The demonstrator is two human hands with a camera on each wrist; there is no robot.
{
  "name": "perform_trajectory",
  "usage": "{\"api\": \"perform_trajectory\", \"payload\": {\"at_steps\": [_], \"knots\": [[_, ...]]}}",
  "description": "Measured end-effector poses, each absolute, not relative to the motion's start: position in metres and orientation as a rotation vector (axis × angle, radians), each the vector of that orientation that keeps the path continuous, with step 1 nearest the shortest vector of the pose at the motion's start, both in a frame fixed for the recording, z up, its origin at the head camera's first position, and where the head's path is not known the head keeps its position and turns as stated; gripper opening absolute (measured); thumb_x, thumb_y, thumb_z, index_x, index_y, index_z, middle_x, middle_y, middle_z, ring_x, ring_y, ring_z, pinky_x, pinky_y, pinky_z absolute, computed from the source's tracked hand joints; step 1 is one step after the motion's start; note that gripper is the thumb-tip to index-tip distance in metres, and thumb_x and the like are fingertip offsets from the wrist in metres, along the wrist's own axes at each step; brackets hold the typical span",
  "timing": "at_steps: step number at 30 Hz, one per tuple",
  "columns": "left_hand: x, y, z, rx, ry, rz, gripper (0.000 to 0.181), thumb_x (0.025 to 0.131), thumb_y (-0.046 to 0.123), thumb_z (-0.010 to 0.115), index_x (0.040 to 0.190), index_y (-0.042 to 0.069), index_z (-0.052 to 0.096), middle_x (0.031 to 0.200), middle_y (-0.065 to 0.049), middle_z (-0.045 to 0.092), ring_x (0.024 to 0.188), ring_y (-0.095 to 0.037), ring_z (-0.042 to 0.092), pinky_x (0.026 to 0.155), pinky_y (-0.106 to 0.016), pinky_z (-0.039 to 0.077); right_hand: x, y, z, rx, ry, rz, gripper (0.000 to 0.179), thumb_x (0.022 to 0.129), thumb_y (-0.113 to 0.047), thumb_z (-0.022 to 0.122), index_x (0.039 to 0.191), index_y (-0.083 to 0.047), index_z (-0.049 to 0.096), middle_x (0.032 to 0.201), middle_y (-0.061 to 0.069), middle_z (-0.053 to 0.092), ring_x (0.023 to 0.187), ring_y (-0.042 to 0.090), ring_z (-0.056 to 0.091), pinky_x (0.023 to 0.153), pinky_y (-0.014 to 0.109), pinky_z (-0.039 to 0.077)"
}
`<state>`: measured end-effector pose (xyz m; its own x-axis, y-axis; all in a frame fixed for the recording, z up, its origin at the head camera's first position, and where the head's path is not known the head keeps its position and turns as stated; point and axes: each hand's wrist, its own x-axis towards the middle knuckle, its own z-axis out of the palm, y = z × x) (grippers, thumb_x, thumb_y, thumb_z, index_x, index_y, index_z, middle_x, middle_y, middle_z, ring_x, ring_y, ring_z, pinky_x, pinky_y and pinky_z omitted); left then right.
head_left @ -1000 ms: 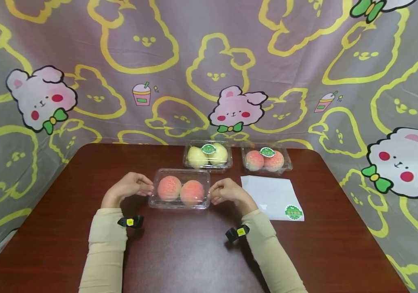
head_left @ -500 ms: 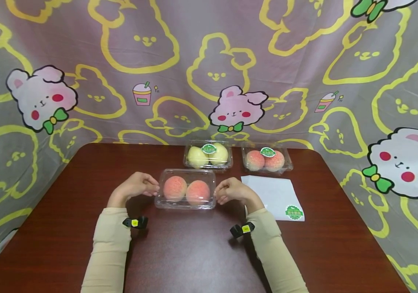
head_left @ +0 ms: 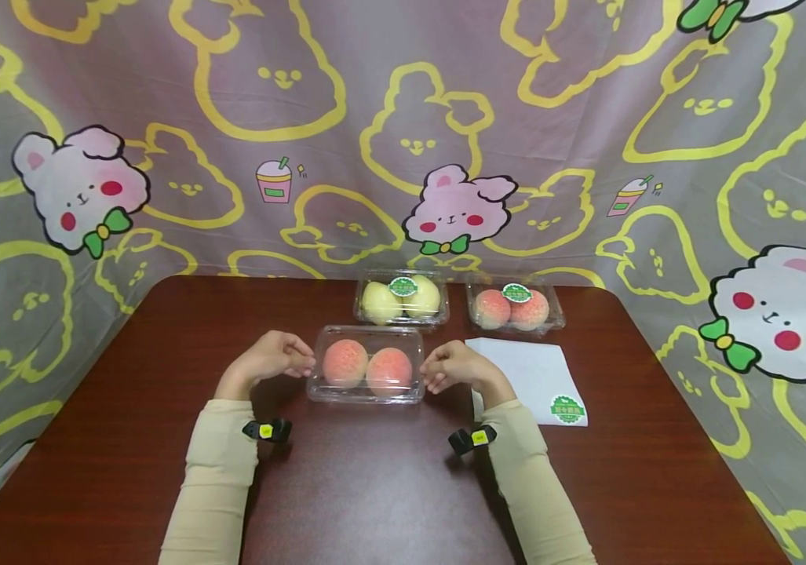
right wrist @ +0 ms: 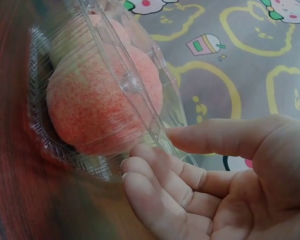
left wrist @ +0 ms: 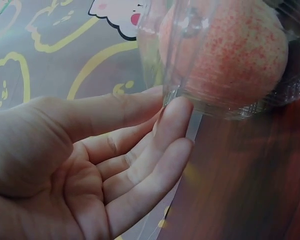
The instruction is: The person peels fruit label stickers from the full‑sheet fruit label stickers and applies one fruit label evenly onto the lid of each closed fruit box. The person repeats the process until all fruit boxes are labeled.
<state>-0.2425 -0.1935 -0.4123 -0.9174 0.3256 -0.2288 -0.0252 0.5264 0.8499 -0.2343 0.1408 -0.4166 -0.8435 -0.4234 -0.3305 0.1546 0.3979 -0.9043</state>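
Head view, clear rectangular plastic box holding two round pink peaches, between left hand at nine o'clock and right hand at three, wrist views alone showing fingertips pinching its edges.

A green, scalloped label with pale lettering marks the lower right corner of a white sheet, its row of characters too small to read with certainty. Similar green stickers top two clear boxes at the back: one sticker on the box of yellow-green fruit, another on the right-hand box of peaches, their print equally unclear. Small yellow tags on both black wrist straps carry marks too fine to decipher.
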Motion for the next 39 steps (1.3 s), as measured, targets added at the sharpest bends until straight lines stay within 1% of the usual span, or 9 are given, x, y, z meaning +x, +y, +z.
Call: {"api": "perform_trajectory", "payload": {"at_steps": [4,11,15,18,22,29,36,39], "knots": [[-0.242,-0.191,-0.413,0.246,2.422,1.355,0.025,0.089,0.004,0.064,0.107,-0.013,0.061,0.090,-0.019,0.073,0.073,-0.011,0.069,0.078,-0.040,0.060,-0.234,0.143,-0.416,-0.228,2.148,-1.450,0.021,0.091,-0.001,0.055,0.099,0.018,0.061,0.068,0.004,0.066,0.059,0.010,0.063,0.065,0.030,0.060],[-0.242,-0.183,-0.413,0.262,2.436,1.362,0.023,0.089,0.002,0.063,0.105,-0.014,0.062,0.089,-0.021,0.072,0.073,-0.012,0.069,0.076,-0.039,0.060,-0.234,0.149,-0.414,-0.211,2.156,-1.435,0.022,0.091,-0.001,0.056,0.099,0.019,0.060,0.065,0.001,0.064,0.057,0.008,0.062,0.062,0.025,0.058],[-0.242,-0.179,-0.413,0.278,2.441,1.372,0.023,0.089,0.002,0.063,0.105,-0.014,0.062,0.090,-0.022,0.072,0.072,-0.011,0.069,0.075,-0.039,0.060,-0.233,0.152,-0.412,-0.201,2.171,-1.423,0.023,0.091,0.000,0.054,0.101,0.020,0.060,0.065,0.001,0.064,0.056,0.007,0.061,0.061,0.024,0.058],[-0.242,-0.176,-0.413,0.273,2.448,1.371,0.022,0.089,0.002,0.063,0.105,-0.013,0.062,0.091,-0.023,0.072,0.074,-0.014,0.070,0.076,-0.039,0.060,-0.234,0.156,-0.413,-0.197,2.181,-1.409,0.025,0.091,-0.002,0.051,0.102,0.019,0.060,0.064,0.000,0.063,0.056,0.007,0.061,0.060,0.024,0.057],[-0.241,-0.171,-0.415,0.274,2.460,1.361,0.020,0.089,0.002,0.064,0.104,-0.012,0.063,0.091,-0.023,0.071,0.074,-0.015,0.070,0.076,-0.040,0.060,-0.236,0.160,-0.415,-0.196,2.194,-1.389,0.027,0.091,-0.005,0.049,0.102,0.018,0.060,0.063,-0.001,0.063,0.055,0.006,0.060,0.059,0.023,0.057],[-0.241,-0.161,-0.419,0.295,2.452,1.379,0.018,0.089,0.002,0.063,0.102,-0.010,0.063,0.091,-0.021,0.071,0.075,-0.015,0.070,0.075,-0.038,0.060,-0.236,0.171,-0.414,-0.188,2.228,-1.355,0.030,0.091,-0.005,0.045,0.104,0.018,0.060,0.063,-0.001,0.063,0.054,0.006,0.060,0.058,0.023,0.056],[-0.240,-0.153,-0.420,0.304,2.477,1.354,0.018,0.089,0.005,0.065,0.102,-0.008,0.064,0.092,-0.022,0.072,0.077,-0.019,0.071,0.076,-0.038,0.060,-0.237,0.179,-0.414,-0.183,2.248,-1.328,0.026,0.090,-0.004,0.045,0.098,0.015,0.060,0.062,-0.001,0.062,0.055,0.006,0.059,0.058,0.023,0.055],[-0.237,-0.152,-0.417,0.331,2.482,1.358,0.016,0.089,0.006,0.065,0.099,-0.006,0.064,0.088,-0.019,0.072,0.074,-0.017,0.071,0.075,-0.037,0.060,-0.238,0.181,-0.415,-0.177,2.243,-1.332,0.024,0.090,-0.003,0.046,0.096,0.014,0.060,0.061,-0.001,0.062,0.054,0.007,0.059,0.058,0.023,0.055]]}}
